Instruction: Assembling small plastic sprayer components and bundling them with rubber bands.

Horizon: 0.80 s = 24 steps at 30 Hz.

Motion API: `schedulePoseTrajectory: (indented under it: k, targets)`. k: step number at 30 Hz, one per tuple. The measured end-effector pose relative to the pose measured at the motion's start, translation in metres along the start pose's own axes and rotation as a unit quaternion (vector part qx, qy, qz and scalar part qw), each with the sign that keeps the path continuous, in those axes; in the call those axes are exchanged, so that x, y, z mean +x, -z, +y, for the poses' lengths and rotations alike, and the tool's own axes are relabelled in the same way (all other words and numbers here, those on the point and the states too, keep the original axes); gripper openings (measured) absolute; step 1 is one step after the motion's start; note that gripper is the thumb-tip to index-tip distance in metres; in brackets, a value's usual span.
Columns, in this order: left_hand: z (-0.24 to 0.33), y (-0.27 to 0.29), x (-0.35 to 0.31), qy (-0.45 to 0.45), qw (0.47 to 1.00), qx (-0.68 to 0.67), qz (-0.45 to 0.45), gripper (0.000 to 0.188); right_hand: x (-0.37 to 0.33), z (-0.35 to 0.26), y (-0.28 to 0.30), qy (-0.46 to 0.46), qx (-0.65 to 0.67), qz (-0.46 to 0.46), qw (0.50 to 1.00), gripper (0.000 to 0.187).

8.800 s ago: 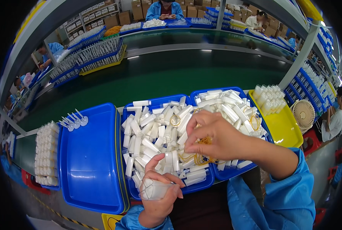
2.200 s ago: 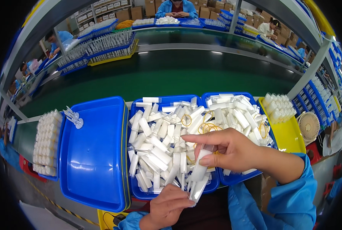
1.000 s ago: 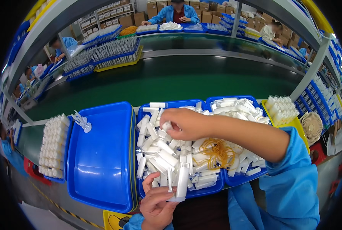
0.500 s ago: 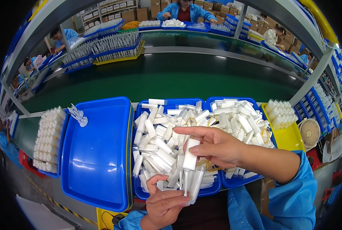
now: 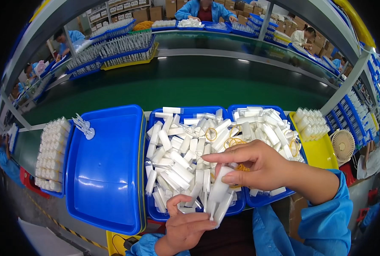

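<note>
My right hand point(image 5: 260, 165) pinches a white rectangular piece point(image 5: 220, 184) between thumb and fingers, its index finger stretched out to the left. Below it my left hand point(image 5: 185, 228) is closed on a clear plastic sleeve point(image 5: 226, 206) and a slim white part beside it, their lower ends at its fingertips. The white piece tilts over the sleeve; whether the two touch cannot be made out. Under both hands lies a blue tray point(image 5: 243, 204) heaped with similar white pieces, many in clear sleeves. Yellow rubber bands point(image 5: 211, 134) lie among them.
A second full blue tray point(image 5: 232, 109) adjoins on the right, then a yellow tray point(image 5: 316, 155) with upright white parts and a small fan point(image 5: 343, 146). At left are stacked blue trays point(image 5: 104, 170) bearing a small white branched part point(image 5: 84, 128). A green conveyor point(image 5: 190, 85) runs beyond; co-workers sit past it.
My right hand has shifted slightly right and down, and the white piece has gone from nearly upright to tilted. My left hand keeps its grip with little movement.
</note>
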<state>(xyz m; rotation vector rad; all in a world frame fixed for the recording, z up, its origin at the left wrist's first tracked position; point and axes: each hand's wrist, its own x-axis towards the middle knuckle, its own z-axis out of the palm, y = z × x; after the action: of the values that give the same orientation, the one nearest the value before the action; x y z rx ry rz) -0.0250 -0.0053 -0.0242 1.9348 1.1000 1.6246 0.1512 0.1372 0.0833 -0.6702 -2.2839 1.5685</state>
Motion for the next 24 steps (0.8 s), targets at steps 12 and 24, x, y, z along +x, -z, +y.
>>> schedulePoseTrajectory:
  k: [12,24]
  targets:
    - [0.008,-0.001,-0.004,0.032,0.996,-0.035,0.076,0.020,-0.014,0.006,-0.038,0.001,0.057,-0.064,0.996,0.041]
    - [0.009,0.003,0.006,0.139,0.958,-0.144,0.207,0.027,0.101,0.065,-0.002,0.144,-0.412,-0.043,0.899,0.030]
